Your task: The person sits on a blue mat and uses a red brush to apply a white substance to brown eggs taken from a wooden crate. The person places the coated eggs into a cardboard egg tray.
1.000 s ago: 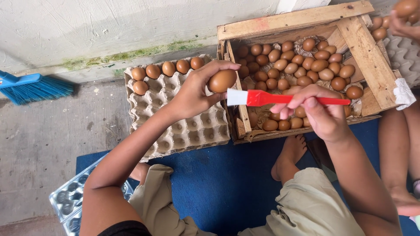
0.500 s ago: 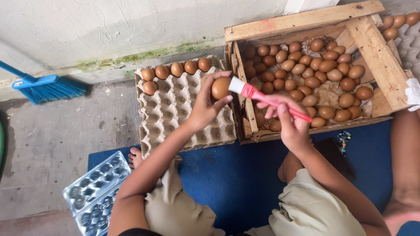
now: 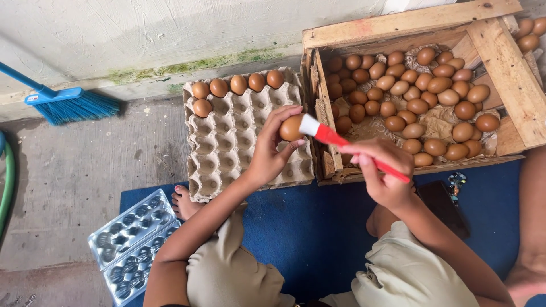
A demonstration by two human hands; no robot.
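Left hand (image 3: 267, 153) grips a brown egg (image 3: 290, 128); right hand (image 3: 382, 170) grips a red brush (image 3: 341, 142), bristles touching the egg, above the egg tray (image 3: 227, 148).

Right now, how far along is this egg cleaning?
Early on. Six eggs already sit in the cardboard tray, mostly along its far row. In hand: the left hand holds one egg while the right hand touches a red brush to it. Left: dozens of eggs in the wooden crate, and most tray cups unfilled.
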